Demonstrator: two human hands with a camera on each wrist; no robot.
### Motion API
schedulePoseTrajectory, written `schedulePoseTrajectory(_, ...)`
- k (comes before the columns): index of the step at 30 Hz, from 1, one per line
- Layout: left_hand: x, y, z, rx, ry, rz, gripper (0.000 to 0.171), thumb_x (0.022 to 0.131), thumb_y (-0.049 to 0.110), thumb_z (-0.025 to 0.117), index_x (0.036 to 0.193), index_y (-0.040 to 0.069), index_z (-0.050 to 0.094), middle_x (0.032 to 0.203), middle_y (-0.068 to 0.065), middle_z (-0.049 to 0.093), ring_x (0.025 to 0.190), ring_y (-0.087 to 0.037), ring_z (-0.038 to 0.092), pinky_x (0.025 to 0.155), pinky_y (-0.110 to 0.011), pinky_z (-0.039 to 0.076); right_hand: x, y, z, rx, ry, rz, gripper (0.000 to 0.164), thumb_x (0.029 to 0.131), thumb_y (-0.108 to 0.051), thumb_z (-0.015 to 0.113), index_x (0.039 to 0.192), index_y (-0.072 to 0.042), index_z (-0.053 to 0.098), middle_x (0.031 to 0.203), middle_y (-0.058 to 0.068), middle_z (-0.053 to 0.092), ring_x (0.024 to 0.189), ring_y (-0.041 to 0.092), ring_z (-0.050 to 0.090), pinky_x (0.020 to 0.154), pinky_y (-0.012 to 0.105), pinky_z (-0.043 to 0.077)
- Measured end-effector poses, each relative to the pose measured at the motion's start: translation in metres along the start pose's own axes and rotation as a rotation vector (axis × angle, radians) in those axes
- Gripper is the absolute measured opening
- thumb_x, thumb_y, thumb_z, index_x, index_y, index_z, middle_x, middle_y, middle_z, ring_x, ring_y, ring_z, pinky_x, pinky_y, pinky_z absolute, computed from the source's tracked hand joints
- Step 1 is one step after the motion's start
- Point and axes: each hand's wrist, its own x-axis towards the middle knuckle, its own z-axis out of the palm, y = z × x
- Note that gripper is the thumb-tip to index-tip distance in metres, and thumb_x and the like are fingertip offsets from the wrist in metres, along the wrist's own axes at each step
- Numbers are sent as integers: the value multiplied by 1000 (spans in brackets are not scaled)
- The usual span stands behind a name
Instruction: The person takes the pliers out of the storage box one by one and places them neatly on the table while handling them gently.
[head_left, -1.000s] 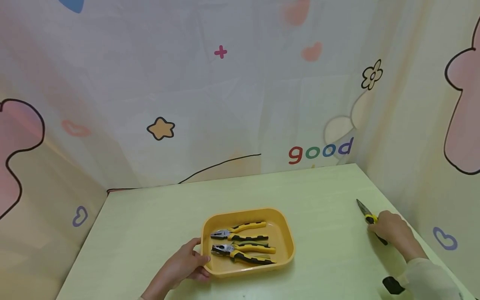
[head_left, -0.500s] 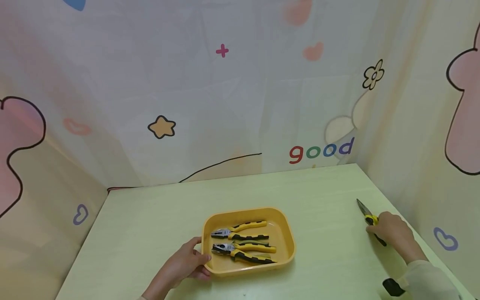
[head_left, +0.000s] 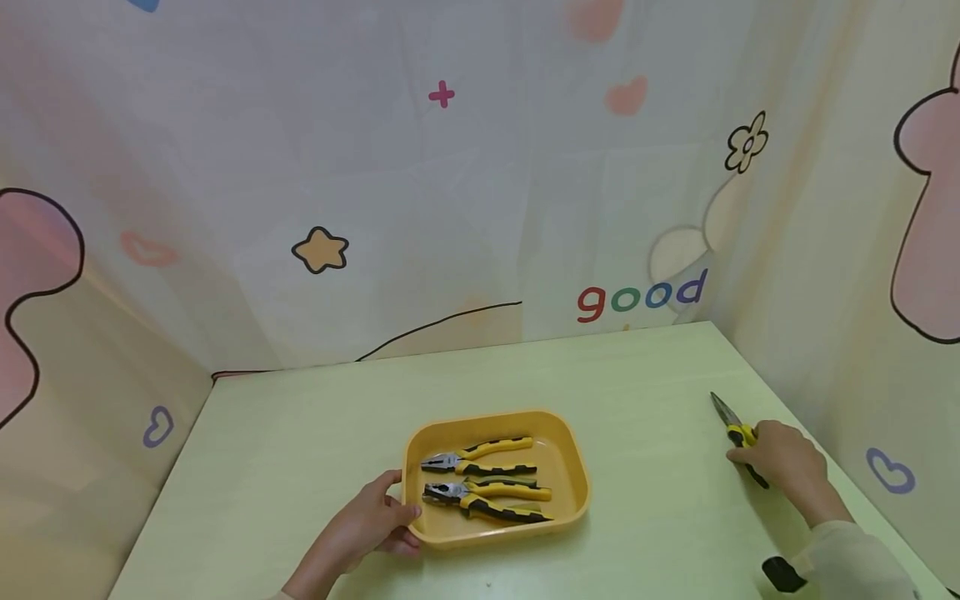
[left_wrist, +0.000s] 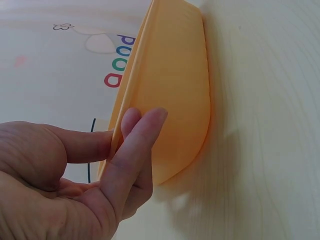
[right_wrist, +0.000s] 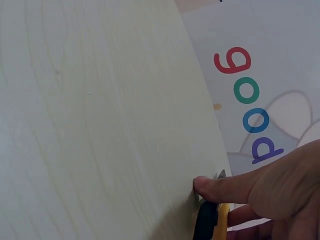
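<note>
also, a cartoon-print curtain (head_left: 480, 192) behind the yellow tray (head_left: 566, 475)

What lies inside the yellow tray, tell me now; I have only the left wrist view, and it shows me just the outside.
Observer: At least two pairs of pliers with yellow-and-black handles lie in the yellow tray.
Operator: Now report on the right hand.
Observer: It holds a pointed tool by its handles, which are also yellow and black.
Operator: Give me its place.
Observer: To the right of the yellow tray and apart from it, near the right edge of the table.
</note>
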Motion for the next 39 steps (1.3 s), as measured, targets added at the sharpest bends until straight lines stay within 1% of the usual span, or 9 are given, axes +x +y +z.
schedulePoseTrajectory(4, 0, 0, 0, 1, -1, -2, 64, 101, -2, 61, 152, -11, 25, 97, -25, 61, 68, -21, 71, 63, -36, 66, -1, 1, 1, -8, -1, 16, 54, 89, -40, 77, 96, 8, 55, 80, 15, 53, 68, 27, 52, 54, 35, 45)
schedulePoseTrajectory(7, 1, 0, 0, -4, 2, -9, 65, 101, -2, 61, 153, -11, 23, 98, -25, 61, 68, -21, 71, 63, -36, 66, -2, 1, 2, -10, 3, 27, 55, 89, -40, 76, 98, 9, 55, 81, 15, 54, 70, 28, 52, 55, 36, 45)
schedulePoseTrajectory(11, 1, 0, 0, -12, 4, -13, 67, 100, -3, 61, 153, -12, 21, 98, -26, 60, 68, -22, 71, 64, -37, 66, -2, 1, 3, -12, 9, 28, 52, 90, -40, 76, 94, 7, 54, 79, 15, 52, 70, 28, 51, 56, 36, 45)
schedulePoseTrajectory(20, 1, -1, 0, -5, 11, -15, 65, 100, -2, 61, 153, -11, 24, 98, -25, 61, 67, -20, 70, 63, -35, 66, -1, 2, 4, -9, 6, 28, 54, 91, -42, 74, 93, 7, 53, 78, 14, 51, 69, 27, 51, 55, 35, 43)
schedulePoseTrajectory(26, 2, -2, 0, 1, 17, -17, 64, 100, -2, 62, 153, -10, 25, 97, -25, 62, 67, -20, 70, 62, -35, 66, 2, 5, 3, 18, 8, 22, 48, 93, -43, 67, 90, 3, 53, 77, 12, 51, 68, 26, 51, 54, 34, 42)
schedulePoseTrajectory(30, 3, -2, 0, 4, 20, -16, 64, 101, -1, 62, 153, -10, 25, 98, -25, 62, 67, -20, 70, 62, -34, 66, 2, 4, 1, 34, -5, 37, 46, 96, -43, 64, 91, 2, 53, 78, 13, 52, 69, 27, 52, 55, 35, 43)
schedulePoseTrajectory(32, 3, -3, 0, 5, 21, -18, 65, 101, -1, 62, 153, -10, 25, 98, -24, 62, 67, -19, 70, 62, -34, 66, 1, 3, 0, 37, -13, 46, 48, 97, -43, 63, 94, 4, 53, 80, 15, 52, 70, 28, 52, 56, 36, 44)
schedulePoseTrajectory(36, 3, -2, 0, 7, 23, -24, 65, 101, -1, 62, 153, -10, 24, 98, -24, 61, 67, -19, 70, 62, -33, 65, 0, 1, -4, 15, -13, 31, 60, 98, -42, 62, 110, 16, 53, 87, 22, 57, 74, 32, 53, 57, 39, 47)
schedulePoseTrajectory(39, 2, -2, 0, 8, 23, -26, 66, 101, -1, 62, 154, -10, 24, 99, -24, 61, 67, -19, 70, 62, -33, 65, -1, 1, -8, -9, -14, 16, 71, 100, -42, 60, 126, 23, 47, 102, 34, 59, 79, 38, 56, 59, 43, 50)
